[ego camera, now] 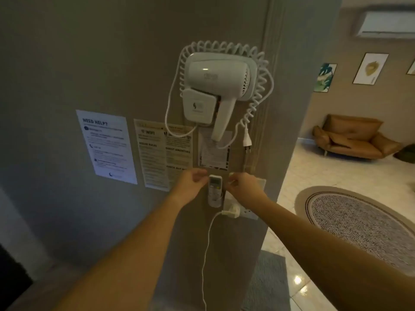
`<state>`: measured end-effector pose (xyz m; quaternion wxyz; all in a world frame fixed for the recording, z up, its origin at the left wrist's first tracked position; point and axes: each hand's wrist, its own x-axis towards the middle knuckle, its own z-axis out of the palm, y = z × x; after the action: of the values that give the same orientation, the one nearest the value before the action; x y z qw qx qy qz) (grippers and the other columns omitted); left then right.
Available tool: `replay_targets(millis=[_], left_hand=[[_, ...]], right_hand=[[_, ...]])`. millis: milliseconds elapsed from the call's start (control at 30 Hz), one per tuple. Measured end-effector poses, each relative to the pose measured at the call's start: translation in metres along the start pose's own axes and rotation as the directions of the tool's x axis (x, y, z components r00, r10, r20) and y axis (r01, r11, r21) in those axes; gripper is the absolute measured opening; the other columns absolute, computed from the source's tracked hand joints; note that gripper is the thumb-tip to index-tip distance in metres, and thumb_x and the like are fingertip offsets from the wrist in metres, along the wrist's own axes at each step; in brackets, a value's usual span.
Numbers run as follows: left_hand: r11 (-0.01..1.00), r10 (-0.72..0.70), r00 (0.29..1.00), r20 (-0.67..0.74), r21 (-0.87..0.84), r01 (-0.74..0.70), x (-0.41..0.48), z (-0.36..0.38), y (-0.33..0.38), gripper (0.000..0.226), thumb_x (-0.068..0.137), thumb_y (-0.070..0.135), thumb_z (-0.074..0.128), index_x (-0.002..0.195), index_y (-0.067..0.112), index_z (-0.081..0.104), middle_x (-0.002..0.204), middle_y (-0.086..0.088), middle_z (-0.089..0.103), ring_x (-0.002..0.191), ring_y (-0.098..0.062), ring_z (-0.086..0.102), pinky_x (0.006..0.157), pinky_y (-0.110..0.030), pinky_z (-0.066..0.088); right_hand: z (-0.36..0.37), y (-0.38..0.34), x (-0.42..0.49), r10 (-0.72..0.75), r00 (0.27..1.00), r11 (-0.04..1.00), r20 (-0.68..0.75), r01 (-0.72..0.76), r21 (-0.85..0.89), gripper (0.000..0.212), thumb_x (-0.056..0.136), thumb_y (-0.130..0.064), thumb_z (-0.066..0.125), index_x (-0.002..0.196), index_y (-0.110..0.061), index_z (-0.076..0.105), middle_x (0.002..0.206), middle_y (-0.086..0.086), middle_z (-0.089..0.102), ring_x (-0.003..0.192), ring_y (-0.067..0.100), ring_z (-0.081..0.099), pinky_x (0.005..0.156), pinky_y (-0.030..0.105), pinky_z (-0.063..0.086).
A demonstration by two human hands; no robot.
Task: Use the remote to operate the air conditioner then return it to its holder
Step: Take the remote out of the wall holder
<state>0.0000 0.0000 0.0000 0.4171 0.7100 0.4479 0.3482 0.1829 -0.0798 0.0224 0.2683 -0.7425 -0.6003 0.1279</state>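
Note:
A small white remote (215, 186) stands upright in its white holder (214, 202) on the beige wall, display at the top. My left hand (193, 182) is at the remote's upper left edge, its curled fingertips pinching that corner. Just right of the remote is my right hand (243, 187), fingers half curled, with a narrow gap between them and the remote and nothing in them. The white air conditioner (388, 23) hangs high on the far wall at the top right.
A wall hair dryer (215, 86) with a coiled cord hangs above the remote. Printed notices (107, 147) are stuck to the wall at left. A plugged socket (233, 213) sits below my right hand, its cable dropping down. Beyond the wall edge are a round rug (359, 227) and a brown sofa (352, 138).

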Motion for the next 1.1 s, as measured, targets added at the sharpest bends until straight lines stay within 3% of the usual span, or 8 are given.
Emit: replay_targets(millis=[133,367,700,800,900,1000,1100], left_hand=[[0.999,0.008,1.0,0.008,-0.032,-0.008,0.009,0.007,-0.011,0.036,0.098,0.032,0.073,0.132,0.02,0.072,0.117,0.009,0.07,0.113,-0.009,0.064,0.099,-0.032,0.05],[0.995,0.057,0.998,-0.014,-0.082,-0.058,0.019,0.013,-0.031,0.028,0.098,0.024,0.073,0.125,0.014,0.077,0.116,-0.001,0.078,0.104,-0.01,0.071,0.092,-0.022,0.052],[0.981,0.028,1.0,0.013,-0.194,-0.024,0.022,0.015,-0.044,0.023,0.096,0.031,0.074,0.118,0.028,0.081,0.113,0.009,0.082,0.113,-0.013,0.074,0.107,-0.049,0.055],[0.974,0.017,1.0,0.008,-0.226,-0.015,0.024,0.016,-0.046,0.021,0.095,0.033,0.075,0.115,0.034,0.08,0.114,0.009,0.082,0.114,-0.013,0.074,0.106,-0.05,0.055],[0.96,0.041,0.999,-0.032,-0.274,-0.049,0.026,0.013,-0.038,0.024,0.094,0.033,0.076,0.118,0.029,0.08,0.115,0.007,0.082,0.115,-0.012,0.074,0.108,-0.047,0.054],[0.939,0.062,0.994,-0.085,-0.334,-0.087,0.026,0.005,-0.022,0.028,0.094,0.036,0.077,0.119,0.026,0.08,0.114,0.006,0.082,0.114,-0.014,0.074,0.107,-0.045,0.056],[0.902,0.054,0.991,-0.124,-0.419,-0.102,0.024,-0.002,-0.005,0.027,0.096,0.035,0.075,0.117,0.02,0.082,0.104,0.0,0.084,0.102,-0.019,0.079,0.093,-0.045,0.064]], right_hand=[[0.014,0.001,0.009,0.052,0.997,0.999,-0.063,-0.053,-0.009,0.022,0.1,-0.028,0.066,0.101,-0.012,0.081,0.093,0.008,0.078,0.084,0.023,0.072,0.083,0.041,0.06],[0.03,0.001,0.017,0.018,0.997,1.0,-0.078,-0.018,-0.012,0.021,0.102,-0.027,0.066,0.111,-0.015,0.081,0.102,0.005,0.08,0.091,0.021,0.073,0.091,0.041,0.06],[0.039,-0.003,0.021,0.049,0.995,0.999,-0.088,-0.048,0.013,0.018,0.104,-0.026,0.061,0.107,-0.016,0.076,0.101,0.005,0.075,0.091,0.022,0.07,0.092,0.037,0.058],[0.042,-0.004,0.022,0.058,0.994,0.998,-0.095,-0.058,0.002,0.016,0.105,-0.027,0.059,0.108,-0.021,0.073,0.101,0.002,0.074,0.092,0.022,0.07,0.096,0.043,0.058],[0.038,-0.01,0.021,0.051,0.991,0.993,-0.127,-0.037,0.11,0.02,0.107,-0.029,0.055,0.116,-0.021,0.071,0.106,0.002,0.075,0.096,0.023,0.072,0.095,0.043,0.059],[0.027,-0.02,0.023,0.024,0.98,0.972,-0.198,0.024,0.232,0.025,0.107,-0.026,0.055,0.121,-0.012,0.07,0.107,0.007,0.076,0.096,0.023,0.073,0.089,0.04,0.061],[0.016,-0.029,0.023,0.015,0.971,0.952,-0.239,0.06,0.301,0.022,0.107,-0.023,0.057,0.118,-0.009,0.07,0.099,0.002,0.073,0.088,0.016,0.07,0.078,0.028,0.057]])
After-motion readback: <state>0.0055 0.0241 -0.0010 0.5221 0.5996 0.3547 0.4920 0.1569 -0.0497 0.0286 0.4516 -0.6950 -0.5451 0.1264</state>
